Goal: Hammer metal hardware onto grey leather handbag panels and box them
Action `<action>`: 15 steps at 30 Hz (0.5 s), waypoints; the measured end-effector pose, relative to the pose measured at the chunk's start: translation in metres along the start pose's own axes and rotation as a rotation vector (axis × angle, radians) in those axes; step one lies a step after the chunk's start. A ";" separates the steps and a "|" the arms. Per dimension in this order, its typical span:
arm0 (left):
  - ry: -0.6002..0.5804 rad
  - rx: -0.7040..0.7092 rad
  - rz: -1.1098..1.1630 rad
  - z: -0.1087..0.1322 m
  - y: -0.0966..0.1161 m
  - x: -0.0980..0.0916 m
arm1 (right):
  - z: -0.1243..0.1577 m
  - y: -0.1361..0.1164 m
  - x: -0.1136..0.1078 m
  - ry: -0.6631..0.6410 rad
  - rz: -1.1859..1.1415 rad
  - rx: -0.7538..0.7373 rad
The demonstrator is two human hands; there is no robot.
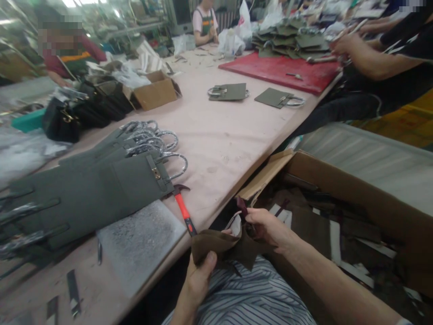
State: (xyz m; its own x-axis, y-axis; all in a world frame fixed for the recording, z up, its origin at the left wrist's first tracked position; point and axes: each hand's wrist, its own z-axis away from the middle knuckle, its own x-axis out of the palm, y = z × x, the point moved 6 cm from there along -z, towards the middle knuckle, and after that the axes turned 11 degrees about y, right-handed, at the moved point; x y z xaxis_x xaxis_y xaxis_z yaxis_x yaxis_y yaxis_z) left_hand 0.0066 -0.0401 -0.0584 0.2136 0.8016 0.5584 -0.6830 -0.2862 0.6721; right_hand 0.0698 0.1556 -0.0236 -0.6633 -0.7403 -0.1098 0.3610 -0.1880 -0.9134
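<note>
Both my hands hold a dark brown leather piece (225,246) over my lap, just off the table's near edge. My left hand (199,275) grips its lower left corner, thumb on top. My right hand (267,228) pinches its upper right part, where a small dark strap sticks up. A hammer (182,210) with a red handle lies on the table edge just left of the piece. A stack of grey-green bag panels (88,189) with wrapped metal handles lies on the pink table (219,135).
A grey stone slab (140,241) lies at the near edge. An open cardboard box (355,203) of scraps stands to my right. A small carton (157,92), black bags (84,113), and a red mat (280,72) lie farther off. Other people work around the table.
</note>
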 end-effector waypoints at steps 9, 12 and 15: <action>-0.270 0.145 -0.425 0.009 0.012 0.034 | -0.004 -0.010 -0.033 -0.058 0.219 -0.069; -0.048 0.186 -0.358 -0.009 0.017 0.026 | 0.001 0.001 -0.038 -0.053 0.185 -0.018; 0.218 0.192 -0.211 -0.033 0.033 0.015 | 0.006 0.010 -0.041 -0.028 0.135 0.025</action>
State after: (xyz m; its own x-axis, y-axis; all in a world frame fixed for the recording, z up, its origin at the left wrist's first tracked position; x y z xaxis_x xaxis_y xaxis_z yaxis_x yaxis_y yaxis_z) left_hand -0.0359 -0.0206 -0.0441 0.1677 0.9410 0.2940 -0.4918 -0.1786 0.8522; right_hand 0.1048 0.1798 -0.0256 -0.5892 -0.7774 -0.2202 0.4623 -0.1007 -0.8810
